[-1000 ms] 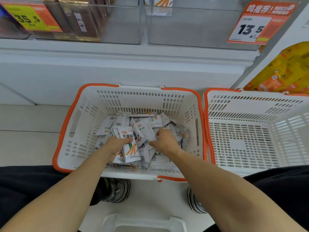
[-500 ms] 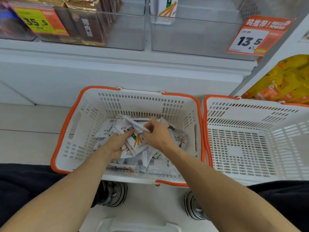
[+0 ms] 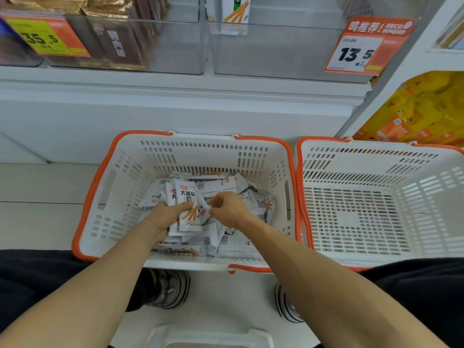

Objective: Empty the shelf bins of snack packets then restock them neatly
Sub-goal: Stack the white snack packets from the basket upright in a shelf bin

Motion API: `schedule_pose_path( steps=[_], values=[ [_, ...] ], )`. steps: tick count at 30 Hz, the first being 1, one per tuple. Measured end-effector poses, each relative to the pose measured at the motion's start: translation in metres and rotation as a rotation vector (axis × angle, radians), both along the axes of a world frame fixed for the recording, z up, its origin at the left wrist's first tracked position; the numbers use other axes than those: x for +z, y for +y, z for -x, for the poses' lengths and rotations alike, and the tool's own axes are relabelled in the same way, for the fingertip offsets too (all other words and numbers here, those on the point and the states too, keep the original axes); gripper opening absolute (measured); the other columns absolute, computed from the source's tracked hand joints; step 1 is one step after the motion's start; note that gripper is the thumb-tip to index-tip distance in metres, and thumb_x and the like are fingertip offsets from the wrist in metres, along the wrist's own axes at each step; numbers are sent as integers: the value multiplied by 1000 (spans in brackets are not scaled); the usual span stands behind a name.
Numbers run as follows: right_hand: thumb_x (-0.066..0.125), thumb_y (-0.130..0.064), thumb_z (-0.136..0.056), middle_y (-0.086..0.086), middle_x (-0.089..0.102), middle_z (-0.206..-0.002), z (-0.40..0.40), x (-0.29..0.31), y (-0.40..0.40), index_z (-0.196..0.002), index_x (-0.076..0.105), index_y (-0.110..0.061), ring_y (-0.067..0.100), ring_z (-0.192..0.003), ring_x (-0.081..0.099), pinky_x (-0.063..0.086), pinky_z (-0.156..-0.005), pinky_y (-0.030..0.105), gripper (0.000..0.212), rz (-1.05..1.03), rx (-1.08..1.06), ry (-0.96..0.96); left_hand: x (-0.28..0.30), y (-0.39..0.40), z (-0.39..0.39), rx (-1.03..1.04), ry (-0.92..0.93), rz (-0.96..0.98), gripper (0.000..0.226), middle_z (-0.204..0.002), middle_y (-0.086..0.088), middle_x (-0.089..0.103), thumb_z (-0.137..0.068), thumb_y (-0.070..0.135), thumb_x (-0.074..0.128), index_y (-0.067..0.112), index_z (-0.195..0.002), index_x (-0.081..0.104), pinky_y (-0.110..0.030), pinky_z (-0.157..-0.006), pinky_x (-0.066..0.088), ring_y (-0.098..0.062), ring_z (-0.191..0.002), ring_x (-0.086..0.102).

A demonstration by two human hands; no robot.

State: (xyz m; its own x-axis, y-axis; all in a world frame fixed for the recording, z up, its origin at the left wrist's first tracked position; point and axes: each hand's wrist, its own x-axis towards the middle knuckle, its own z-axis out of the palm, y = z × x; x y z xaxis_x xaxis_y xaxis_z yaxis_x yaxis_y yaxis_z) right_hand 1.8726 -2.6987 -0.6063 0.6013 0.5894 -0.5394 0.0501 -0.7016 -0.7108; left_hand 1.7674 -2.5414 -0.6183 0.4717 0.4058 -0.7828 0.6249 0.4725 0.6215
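A single head-worn wide-angle view looks forward and steeply down, close over a basket [image 3: 100,177] on the floor [image 3: 30,222], with shelf bins [image 3: 276,54] seemingly warped at top.

Both forearms are bare from the elbow down, with no sleeve, watch, band or ring showing on either the left hand [image 3: 167,217] or the right hand [image 3: 229,209]. The nails are short and unpainted, as far as can be made out. The legs are in black trousers [image 3: 37,275], plain dark cloth with no visible pattern, filling the lower corners on both sides. Between the knees two sneakers show: the left shoe [image 3: 170,288] is grey and white with dark stripes along its side and a touch of yellow near the ankle; the right shoe [image 3: 286,306] looks the same, mostly hidden by the forearm.
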Motion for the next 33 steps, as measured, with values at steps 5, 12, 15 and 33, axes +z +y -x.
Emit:
schedule_pose_path(
  steps=[5, 12, 15, 33],
  values=[
    [74, -26, -89, 7, 68, -115, 1, -30, 8, -122, 60, -11, 19, -97, 64, 54, -84, 31, 38, 112, -49, -30, -5, 29, 22, 51, 118, -137, 32, -106, -22, 73, -83, 13, 80, 0, -110, 69, -49, -82, 58, -34, -95, 71],
    [74, -29, -88, 7, 66, -77, 7, -50, 31, -82, 66, -10, 22, -72, 64, 59, -72, 39, 22, 165, -80, -105, -12, 39, 32, 54, 110, -109, 34, -106, -19, 74, -83, 17, 81, 2, -112, 70, -48, -79, 60, -32, -94, 72],
    [64, -15, -89, 2, 55, -61, -6, -32, 40, -66, 59, -14, 16, -55, 51, 46, -52, 29, 23, 88, -179, 1, -7, 40, 24, 45, 83, -90, 33, -106, -18, 73, -84, 17, 80, 3, -112, 70, -52, -86, 58, -33, -98, 71],
    [73, -20, -90, -9, 65, -103, -69, 77, -11, -117, 69, -21, 8, -89, 65, 56, -77, 22, 27, -281, 77, -235, 49, -4, -16, -318, -247, 210, 85, -124, -20, 68, -61, 51, 89, 7, -129, 62, -45, -85, 60, -34, -111, 68]
  ],
)
